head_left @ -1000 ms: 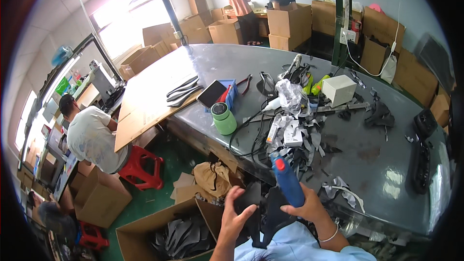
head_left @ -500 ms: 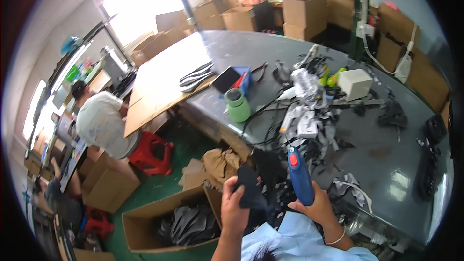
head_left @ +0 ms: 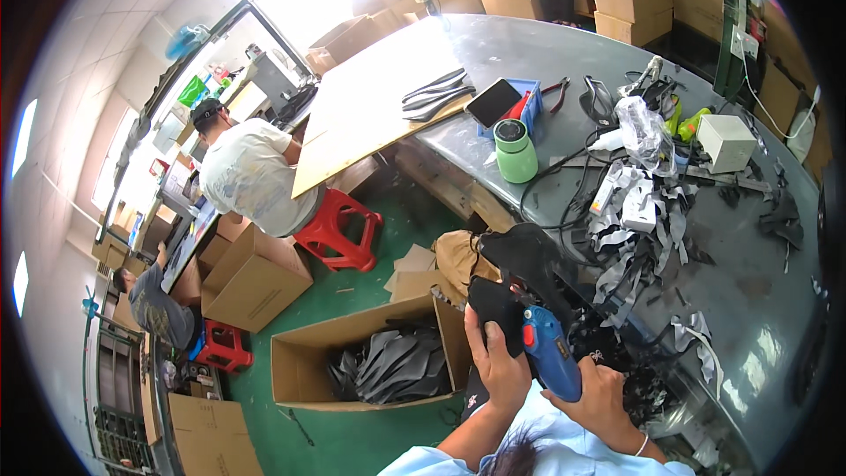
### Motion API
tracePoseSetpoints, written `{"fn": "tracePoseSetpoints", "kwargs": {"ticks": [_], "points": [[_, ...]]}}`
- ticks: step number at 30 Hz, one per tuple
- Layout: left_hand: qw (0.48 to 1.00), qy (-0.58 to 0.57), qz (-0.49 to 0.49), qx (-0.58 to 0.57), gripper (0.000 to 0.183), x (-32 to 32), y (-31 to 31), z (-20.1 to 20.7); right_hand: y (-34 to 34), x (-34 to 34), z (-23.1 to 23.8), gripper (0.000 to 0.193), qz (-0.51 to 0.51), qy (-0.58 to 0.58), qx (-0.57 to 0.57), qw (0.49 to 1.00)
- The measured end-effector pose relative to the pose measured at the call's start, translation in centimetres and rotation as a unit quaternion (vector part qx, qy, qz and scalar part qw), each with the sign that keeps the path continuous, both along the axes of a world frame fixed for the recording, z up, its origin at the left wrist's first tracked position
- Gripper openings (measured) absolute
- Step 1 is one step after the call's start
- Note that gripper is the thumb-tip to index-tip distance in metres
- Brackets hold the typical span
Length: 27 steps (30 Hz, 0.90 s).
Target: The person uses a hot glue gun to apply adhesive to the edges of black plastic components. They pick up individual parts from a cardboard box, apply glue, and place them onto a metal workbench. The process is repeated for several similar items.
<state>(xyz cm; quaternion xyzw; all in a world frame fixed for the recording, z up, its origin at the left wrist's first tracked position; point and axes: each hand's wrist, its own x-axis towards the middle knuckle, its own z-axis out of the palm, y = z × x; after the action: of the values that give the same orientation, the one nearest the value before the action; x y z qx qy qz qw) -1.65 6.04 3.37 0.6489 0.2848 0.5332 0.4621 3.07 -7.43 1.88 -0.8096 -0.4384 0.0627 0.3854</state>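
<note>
My left hand [head_left: 500,360] is closed around a black, soft-looking piece [head_left: 495,304], held up above my lap. In my right hand [head_left: 601,397] is a blue handheld power tool [head_left: 553,354] with a red button. The tool's front end is close beside the black piece; its tip is hidden, so I cannot tell whether they touch. Just beyond, dark material [head_left: 535,256] lies at the table edge. Left of my hands, an open cardboard box [head_left: 308,368] on the floor holds several flat, dark grey curved pieces [head_left: 404,365].
The grey table [head_left: 736,295] carries fabric scraps [head_left: 617,242], a green bottle [head_left: 515,152], a blue tray [head_left: 531,106] with a phone, pliers [head_left: 556,95] and a white box [head_left: 726,143]. A person [head_left: 256,172] sits on a red stool [head_left: 339,231] at left; others are farther off.
My view has swung left, so the scene sits farther right. The blue tool, pointing up and apart from the black piece before, is now tilted close against it.
</note>
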Motion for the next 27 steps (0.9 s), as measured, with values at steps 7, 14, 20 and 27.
{"fn": "tracePoseSetpoints", "kwargs": {"ticks": [7, 14, 20, 27], "points": [[0.944, -0.199, -0.151, -0.217, 0.046, -0.3, -0.4, -0.7, 0.2, 0.0, 1.0, 0.048, 0.007, 0.003, 0.002, 1.000], [0.984, -0.075, -0.131, -0.095, 0.041, -0.8, 0.1, -1.4, 0.4, 0.3, 0.9, 0.048, 0.011, -0.008, 0.019, 1.000], [0.987, -0.010, -0.155, -0.043, 0.035, -1.4, 0.7, -1.1, 0.5, 0.8, 1.7, 0.048, 0.003, -0.017, 0.034, 0.999], [0.965, 0.087, -0.246, 0.021, 0.032, -2.5, 2.0, -1.0, 0.6, 4.1, 3.0, 0.050, -0.068, 0.014, 0.100, 0.993]]}}
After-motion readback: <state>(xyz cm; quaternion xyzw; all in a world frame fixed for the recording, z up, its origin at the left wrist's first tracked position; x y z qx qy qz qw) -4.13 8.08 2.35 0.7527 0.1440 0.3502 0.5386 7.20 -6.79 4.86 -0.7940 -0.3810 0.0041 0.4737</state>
